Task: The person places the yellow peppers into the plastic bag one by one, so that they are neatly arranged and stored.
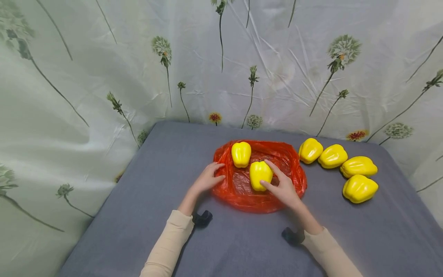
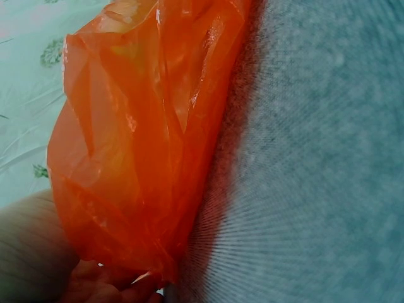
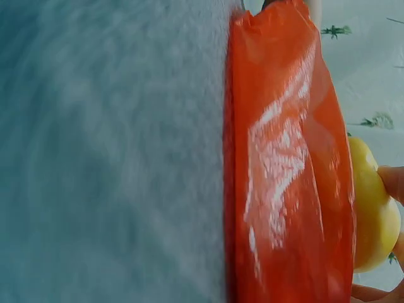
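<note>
On the worktop (image 1: 166,154), four peppers (image 1: 332,156) show only in head view; right hand (image 1: 284,189) pinches another pepper (image 1: 258,175) at its fingertips (image 1: 269,163), left hand (image 1: 205,179) touches bag (image 1: 242,202), grip unclear.

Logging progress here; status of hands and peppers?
Right hand gripping yellow pepper at mouth of red bag. Left hand at its left rim. No visible obstruction.

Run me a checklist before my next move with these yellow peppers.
1. Right grip holding the front pepper: ok.
2. Left grip pinching the red bag: cannot tell; it touches the left side.
3. Bag mouth open: ok.
4. Front pepper resting on the bag's bottom: cannot tell.
5. Rear pepper within the bag's rim: ok.
6. Outer peppers in the bag: not ok; all four lie to its right.
</note>
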Tool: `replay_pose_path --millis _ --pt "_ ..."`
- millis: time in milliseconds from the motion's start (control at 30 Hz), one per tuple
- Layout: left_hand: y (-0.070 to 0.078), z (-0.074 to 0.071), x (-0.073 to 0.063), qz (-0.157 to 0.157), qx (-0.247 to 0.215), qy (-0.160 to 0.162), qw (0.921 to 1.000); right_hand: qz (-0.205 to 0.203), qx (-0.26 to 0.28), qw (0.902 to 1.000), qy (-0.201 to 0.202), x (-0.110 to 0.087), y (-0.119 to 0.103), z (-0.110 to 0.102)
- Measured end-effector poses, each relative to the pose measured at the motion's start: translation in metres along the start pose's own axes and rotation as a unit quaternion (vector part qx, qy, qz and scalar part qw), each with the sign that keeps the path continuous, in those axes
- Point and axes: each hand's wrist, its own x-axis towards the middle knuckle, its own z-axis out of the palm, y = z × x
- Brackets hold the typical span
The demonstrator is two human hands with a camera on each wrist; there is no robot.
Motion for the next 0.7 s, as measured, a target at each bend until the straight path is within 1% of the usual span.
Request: replay_pose_path --millis 133,400,600,700 --pt "0.0 0.0 0.0 -0.001 -0.001 0.001 1.0 0.007 0.01 0.9999 -0.008 0.002 -0.004 0.006" --pt "-0.003 0.003 -0.002 0.008 -0.001 0.004 1.0 0.007 0.019 0.9994 -0.027 0.001 -0.012 0.016" --pt "-0.004 0.003 -0.001 0.008 -0.001 0.006 1.0 0.013 0.012 0.9993 -0.032 0.003 -0.016 0.021" --pt "-0.004 0.003 0.001 0.008 0.001 0.004 1.0 0.011 -0.003 0.9993 -0.035 0.005 -0.017 0.023"
